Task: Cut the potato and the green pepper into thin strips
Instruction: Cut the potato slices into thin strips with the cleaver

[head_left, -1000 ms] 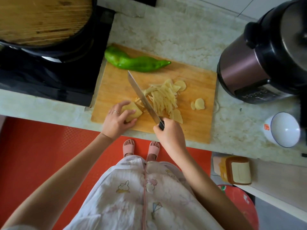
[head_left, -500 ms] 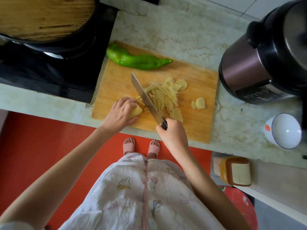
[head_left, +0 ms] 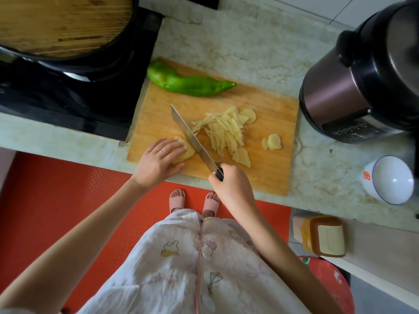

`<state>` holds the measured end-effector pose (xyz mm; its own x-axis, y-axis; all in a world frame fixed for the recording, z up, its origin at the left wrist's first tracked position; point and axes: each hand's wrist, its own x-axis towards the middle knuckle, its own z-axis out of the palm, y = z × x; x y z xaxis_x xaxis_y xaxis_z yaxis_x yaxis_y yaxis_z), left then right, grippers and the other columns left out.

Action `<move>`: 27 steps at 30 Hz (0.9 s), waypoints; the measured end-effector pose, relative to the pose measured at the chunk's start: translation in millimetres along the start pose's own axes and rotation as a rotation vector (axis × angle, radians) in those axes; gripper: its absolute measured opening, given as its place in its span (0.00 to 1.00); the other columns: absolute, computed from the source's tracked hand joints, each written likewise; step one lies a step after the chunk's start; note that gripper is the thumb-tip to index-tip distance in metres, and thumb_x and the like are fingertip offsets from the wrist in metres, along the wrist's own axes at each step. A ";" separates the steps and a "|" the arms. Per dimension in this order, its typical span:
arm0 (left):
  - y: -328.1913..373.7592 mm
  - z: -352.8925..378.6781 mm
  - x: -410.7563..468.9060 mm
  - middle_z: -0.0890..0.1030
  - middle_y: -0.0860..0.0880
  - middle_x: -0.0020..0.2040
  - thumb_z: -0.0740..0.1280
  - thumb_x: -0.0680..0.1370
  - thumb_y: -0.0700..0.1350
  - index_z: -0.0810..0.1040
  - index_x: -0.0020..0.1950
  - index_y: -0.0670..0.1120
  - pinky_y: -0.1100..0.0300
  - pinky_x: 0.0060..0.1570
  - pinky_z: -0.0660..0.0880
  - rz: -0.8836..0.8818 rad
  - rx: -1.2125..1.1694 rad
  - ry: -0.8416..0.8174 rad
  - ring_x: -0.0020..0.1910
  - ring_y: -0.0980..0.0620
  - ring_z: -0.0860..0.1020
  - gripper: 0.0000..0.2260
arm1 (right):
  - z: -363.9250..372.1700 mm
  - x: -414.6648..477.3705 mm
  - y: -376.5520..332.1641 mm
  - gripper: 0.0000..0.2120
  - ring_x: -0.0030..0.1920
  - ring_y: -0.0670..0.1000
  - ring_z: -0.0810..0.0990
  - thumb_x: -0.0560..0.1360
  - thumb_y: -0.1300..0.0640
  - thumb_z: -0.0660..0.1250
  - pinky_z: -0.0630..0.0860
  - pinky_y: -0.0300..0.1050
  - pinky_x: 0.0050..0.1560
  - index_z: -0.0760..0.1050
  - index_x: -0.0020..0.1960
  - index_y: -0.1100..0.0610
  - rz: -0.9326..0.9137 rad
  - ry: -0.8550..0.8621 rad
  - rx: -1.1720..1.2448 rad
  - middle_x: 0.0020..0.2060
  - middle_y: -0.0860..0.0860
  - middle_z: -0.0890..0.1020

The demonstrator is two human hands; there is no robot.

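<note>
While the blade leans against its right face, the potato (head_left: 190, 153) sits low and left of centre on the cutting board (head_left: 267, 177), with only a pale wedge showing from under the left hand (head_left: 158, 160). That left grip is closed on it, fingers laid over the top and thumb tucked against the near side.

A second ago those fingers were bunched up and much more of the chunk was on show. Now the hand has slid across and flattened, and the knife (head_left: 192, 139) has come in tight beside it. My read is that the hold has been reset and the next slice is about to come off.

The right hand (head_left: 232, 185) has its grip wrapped round the dark handle near the board's lower edge. Right of the blade, the heap of strips (head_left: 224, 132) looks unchanged, with a few round slices (head_left: 274, 141) beyond it not yet cut down. The green pepper (head_left: 188, 83) lies whole along the board's upper edge, untouched, so plenty of work remains.

The palm hides how much potato is left, and I can't tell whether the edge is in the flesh or merely touching it. On the tabletop (head_left: 317, 184), the cooker (head_left: 362, 87) is cut off at the upper right and the lidded pan (head_left: 63, 26) at the upper left.
</note>
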<state>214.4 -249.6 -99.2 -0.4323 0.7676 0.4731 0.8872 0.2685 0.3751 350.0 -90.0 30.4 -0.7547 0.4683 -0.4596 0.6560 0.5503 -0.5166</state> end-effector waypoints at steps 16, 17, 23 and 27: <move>-3.4 7.8 -0.1 0.83 0.47 0.51 0.69 0.78 0.49 0.83 0.53 0.44 0.60 0.51 0.76 -0.048 -0.018 0.122 0.51 0.50 0.80 0.10 | 20.4 11.3 -12.0 0.08 0.32 0.52 0.72 0.77 0.56 0.61 0.59 0.41 0.25 0.69 0.39 0.55 0.029 -0.036 -0.203 0.27 0.46 0.70; -2.5 8.5 -0.4 0.83 0.47 0.51 0.68 0.79 0.49 0.82 0.54 0.44 0.60 0.50 0.75 -0.045 -0.015 0.130 0.50 0.50 0.79 0.10 | 24.4 12.2 -13.8 0.07 0.33 0.53 0.73 0.78 0.56 0.61 0.59 0.41 0.25 0.69 0.41 0.55 0.012 -0.022 -0.221 0.28 0.46 0.71; -0.2 7.0 1.9 0.75 0.51 0.53 0.63 0.81 0.51 0.75 0.55 0.48 0.62 0.42 0.70 -0.036 0.010 0.152 0.48 0.51 0.75 0.08 | 25.8 1.9 -7.5 0.09 0.41 0.55 0.81 0.78 0.54 0.61 0.69 0.43 0.34 0.74 0.56 0.53 -0.111 0.049 -0.275 0.40 0.52 0.83; -2.1 9.8 -1.9 0.80 0.48 0.49 0.65 0.80 0.51 0.77 0.54 0.49 0.62 0.38 0.73 -0.053 0.023 0.151 0.48 0.51 0.77 0.07 | 20.2 -2.3 -6.8 0.08 0.38 0.55 0.79 0.77 0.55 0.60 0.67 0.43 0.33 0.76 0.54 0.53 -0.102 0.034 -0.246 0.37 0.52 0.81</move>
<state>214.9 -245.8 -108.7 -0.4968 0.6559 0.5684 0.8651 0.3213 0.3853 347.5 -108.8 20.4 -0.8193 0.4225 -0.3877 0.5574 0.7453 -0.3658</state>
